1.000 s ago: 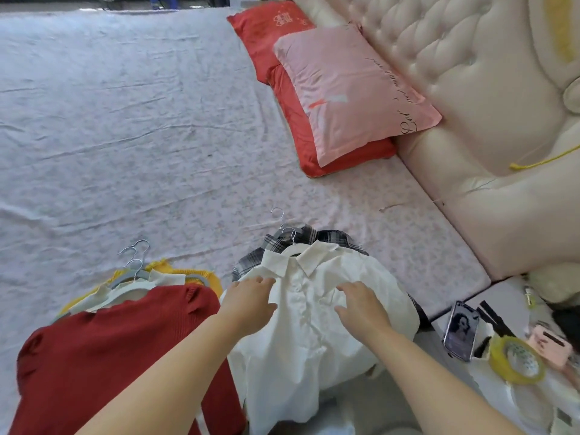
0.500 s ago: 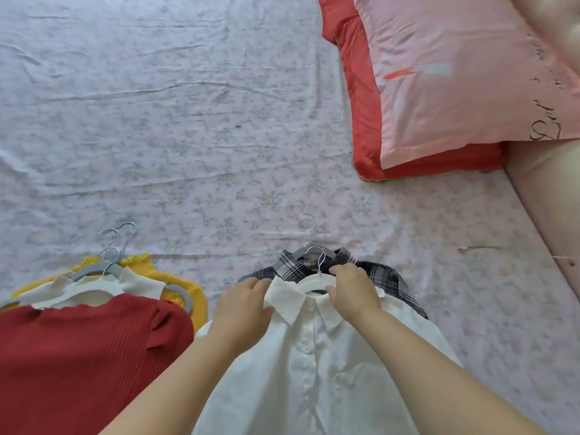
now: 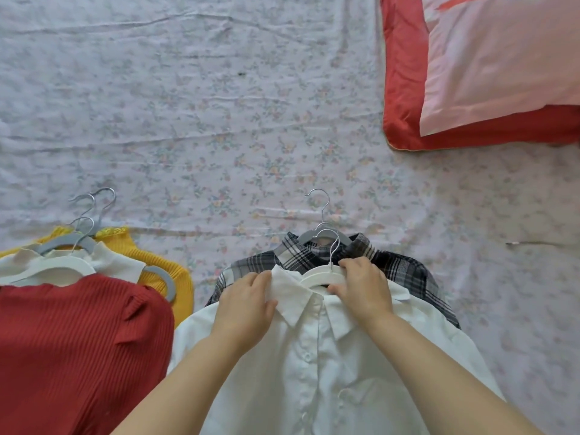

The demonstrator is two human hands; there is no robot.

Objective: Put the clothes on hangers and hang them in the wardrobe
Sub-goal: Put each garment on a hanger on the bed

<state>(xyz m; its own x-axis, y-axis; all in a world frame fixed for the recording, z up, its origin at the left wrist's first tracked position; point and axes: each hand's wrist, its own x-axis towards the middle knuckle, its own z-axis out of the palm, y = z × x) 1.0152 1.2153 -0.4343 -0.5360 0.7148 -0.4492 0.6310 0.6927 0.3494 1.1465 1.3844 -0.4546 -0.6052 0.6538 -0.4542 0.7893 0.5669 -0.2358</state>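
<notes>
A white collared shirt (image 3: 314, 365) lies on the bed on a white hanger (image 3: 317, 275) with a metal hook. My left hand (image 3: 246, 304) pinches the left collar flap. My right hand (image 3: 364, 285) grips the hanger's right shoulder and the collar there. Under the white shirt lies a black-and-white plaid shirt (image 3: 398, 271) on a grey hanger (image 3: 314, 237). To the left, a red ribbed top (image 3: 75, 350) on a white hanger (image 3: 59, 266) lies over a white garment and a yellow knit top (image 3: 163, 265) on a grey hanger.
The clothes lie on a bed with a pale floral sheet (image 3: 219, 120). A pink pillow (image 3: 502, 51) rests on a red pillow (image 3: 405, 89) at the top right. A small thread lies on the sheet at right.
My hands moved up from the shirt's chest to the collar and hanger. The view tipped downward and closer, so the headboard and side table dropped out of sight.
</notes>
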